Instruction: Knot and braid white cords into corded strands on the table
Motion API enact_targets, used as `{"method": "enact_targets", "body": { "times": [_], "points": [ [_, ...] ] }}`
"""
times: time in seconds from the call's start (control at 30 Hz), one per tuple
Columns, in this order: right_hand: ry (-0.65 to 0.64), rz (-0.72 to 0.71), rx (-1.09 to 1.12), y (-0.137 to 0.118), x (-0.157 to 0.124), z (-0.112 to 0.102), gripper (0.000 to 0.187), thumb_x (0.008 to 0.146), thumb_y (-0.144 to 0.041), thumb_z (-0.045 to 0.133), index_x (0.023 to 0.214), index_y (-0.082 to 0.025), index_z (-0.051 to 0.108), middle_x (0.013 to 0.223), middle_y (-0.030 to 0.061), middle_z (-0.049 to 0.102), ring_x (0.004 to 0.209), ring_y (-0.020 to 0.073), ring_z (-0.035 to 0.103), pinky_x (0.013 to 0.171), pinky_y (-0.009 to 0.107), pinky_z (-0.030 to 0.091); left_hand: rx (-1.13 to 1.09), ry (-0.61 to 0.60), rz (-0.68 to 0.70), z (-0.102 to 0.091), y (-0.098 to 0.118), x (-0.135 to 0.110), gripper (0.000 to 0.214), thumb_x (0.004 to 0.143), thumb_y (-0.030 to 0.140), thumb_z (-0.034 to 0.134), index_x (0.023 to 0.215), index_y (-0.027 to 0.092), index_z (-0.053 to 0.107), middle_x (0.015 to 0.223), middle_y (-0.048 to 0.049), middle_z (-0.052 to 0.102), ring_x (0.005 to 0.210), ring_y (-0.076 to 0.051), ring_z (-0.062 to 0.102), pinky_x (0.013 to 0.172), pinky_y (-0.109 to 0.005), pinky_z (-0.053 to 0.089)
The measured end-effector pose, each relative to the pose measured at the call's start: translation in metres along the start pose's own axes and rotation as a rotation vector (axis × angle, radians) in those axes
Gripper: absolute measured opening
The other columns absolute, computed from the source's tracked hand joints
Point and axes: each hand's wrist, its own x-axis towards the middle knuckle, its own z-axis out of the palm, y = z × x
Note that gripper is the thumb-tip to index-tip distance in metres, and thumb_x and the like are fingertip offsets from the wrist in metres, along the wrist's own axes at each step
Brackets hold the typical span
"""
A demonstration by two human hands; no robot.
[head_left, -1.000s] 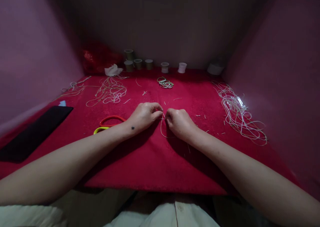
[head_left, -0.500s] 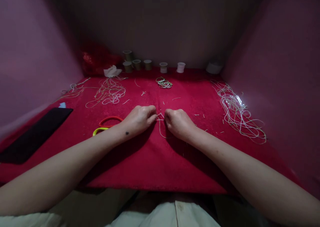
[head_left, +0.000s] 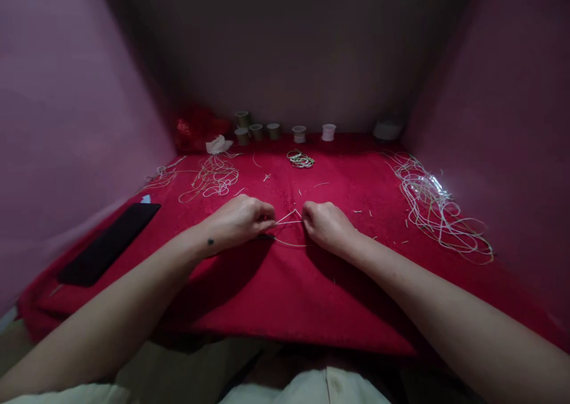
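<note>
Thin white cord [head_left: 289, 222] stretches between my two hands just above the red cloth, forming a small triangle with its peak away from me. My left hand [head_left: 247, 217] is closed, pinching the cord's left side between thumb and fingers. Facing it, my right hand [head_left: 327, 225] is curled shut on the right side of the cord. A looser strand sags below, from under the left hand towards the right hand. Beneath the left hand a dark narrow tip [head_left: 267, 237] shows; the rest of it is hidden.
Tangled cords lie at left [head_left: 216, 175] and right [head_left: 439, 208]. A braided bundle [head_left: 300, 159] sits ahead, with thread spools [head_left: 299, 134] behind. A black flat object [head_left: 111, 244] rests at left on the red cloth [head_left: 267, 297]. Cord scraps are scattered about.
My hands have moved apart, widening the cord triangle between them. The red and yellow scissors handles seen earlier are now covered by my left hand and arm. The view has shifted slightly.
</note>
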Motion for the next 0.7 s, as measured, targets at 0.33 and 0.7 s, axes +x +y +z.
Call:
{"method": "enact_targets", "body": {
  "times": [0.33,0.7],
  "points": [
    [-0.016,-0.004,0.001,-0.001,-0.005,0.000,0.020,0.082,-0.019,0.044,0.089,-0.016,0.062,0.081,0.0097,0.067,0.068,0.0162,0.058,0.056,0.026,0.027,0.126,0.121,-0.225,-0.099,-0.057,0.031,0.021,0.077,0.026,0.054,0.087,0.015,0.070,0.060,0.0020,0.059,0.052,-0.007,0.046,0.052,-0.018,0.035],
    [-0.035,-0.057,-0.101,-0.005,-0.009,-0.005,0.020,0.085,-0.022,0.042,0.090,-0.017,0.060,0.078,0.0094,0.067,0.064,0.0177,0.060,0.051,0.027,0.024,0.241,0.349,-0.176,-0.062,-0.074,0.014,0.042,0.091,0.036,0.033,0.091,0.002,0.059,0.089,-0.0031,0.057,0.074,-0.006,0.052,0.077,-0.021,0.040]
  ]
}}
